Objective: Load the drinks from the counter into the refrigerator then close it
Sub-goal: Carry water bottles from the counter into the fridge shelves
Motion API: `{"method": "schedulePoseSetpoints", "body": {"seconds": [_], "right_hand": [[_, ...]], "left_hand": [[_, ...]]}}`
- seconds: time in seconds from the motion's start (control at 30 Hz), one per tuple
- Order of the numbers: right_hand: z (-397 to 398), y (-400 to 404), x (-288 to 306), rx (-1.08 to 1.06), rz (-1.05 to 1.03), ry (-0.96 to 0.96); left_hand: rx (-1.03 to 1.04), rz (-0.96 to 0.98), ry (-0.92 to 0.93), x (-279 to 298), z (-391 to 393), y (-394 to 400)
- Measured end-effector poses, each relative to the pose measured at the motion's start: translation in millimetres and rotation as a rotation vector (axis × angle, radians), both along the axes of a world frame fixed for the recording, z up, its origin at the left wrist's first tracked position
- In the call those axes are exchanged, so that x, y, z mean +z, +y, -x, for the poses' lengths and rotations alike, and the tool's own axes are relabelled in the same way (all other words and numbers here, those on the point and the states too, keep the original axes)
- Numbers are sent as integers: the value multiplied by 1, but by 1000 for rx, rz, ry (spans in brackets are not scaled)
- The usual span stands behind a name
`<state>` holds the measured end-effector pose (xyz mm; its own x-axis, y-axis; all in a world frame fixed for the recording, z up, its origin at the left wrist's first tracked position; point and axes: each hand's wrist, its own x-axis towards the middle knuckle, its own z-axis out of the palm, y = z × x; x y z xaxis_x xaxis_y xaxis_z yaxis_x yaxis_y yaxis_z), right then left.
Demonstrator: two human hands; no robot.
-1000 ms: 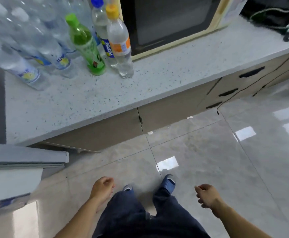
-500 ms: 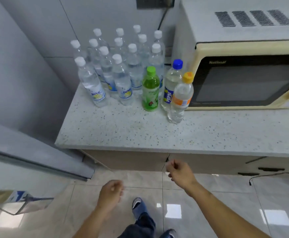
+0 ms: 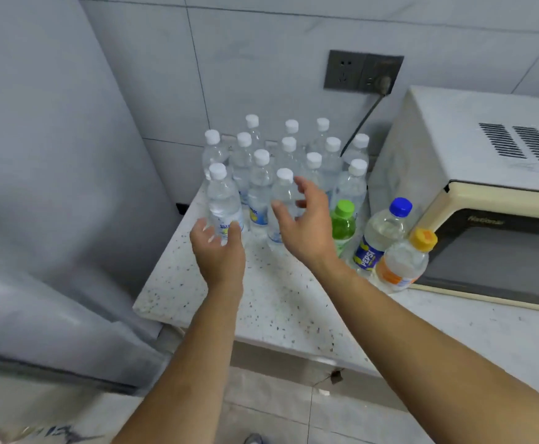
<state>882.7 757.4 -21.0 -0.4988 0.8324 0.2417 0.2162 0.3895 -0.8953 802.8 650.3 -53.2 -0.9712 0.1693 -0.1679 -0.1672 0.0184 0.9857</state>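
Both hands are extended over the speckled counter (image 3: 281, 302) toward the clustered drinks. The left hand (image 3: 218, 251) is spread wide around the base of the front-left water bottle (image 3: 222, 203), fingers not yet closed on it. The right hand (image 3: 306, 225) is opened wide before the next water bottle (image 3: 282, 200) and holds nothing.

Risk noted: the bottles are packed touching one another, so a reaching finger is judged likely to knock a neighbour and topple several. A wide, unclosed grasp may also let a smooth bottle slip.

Count: thirteen white-capped water bottles; one green-capped bottle (image 3: 343, 224); one blue-capped Pepsi bottle (image 3: 382, 233); one orange-capped bottle (image 3: 404, 261) beside the microwave (image 3: 486, 174). The refrigerator (image 3: 53, 187) stands at left; its interior is not visible.
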Motion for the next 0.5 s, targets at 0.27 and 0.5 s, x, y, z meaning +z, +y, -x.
{"method": "schedulePoseSetpoints", "body": {"seconds": [0.27, 0.5], "right_hand": [[43, 48, 28, 114, -171, -444], [0, 34, 14, 199, -265, -288]], "left_hand": [[-37, 339, 319, 52, 57, 53], [-219, 628, 560, 53, 56, 49]]}}
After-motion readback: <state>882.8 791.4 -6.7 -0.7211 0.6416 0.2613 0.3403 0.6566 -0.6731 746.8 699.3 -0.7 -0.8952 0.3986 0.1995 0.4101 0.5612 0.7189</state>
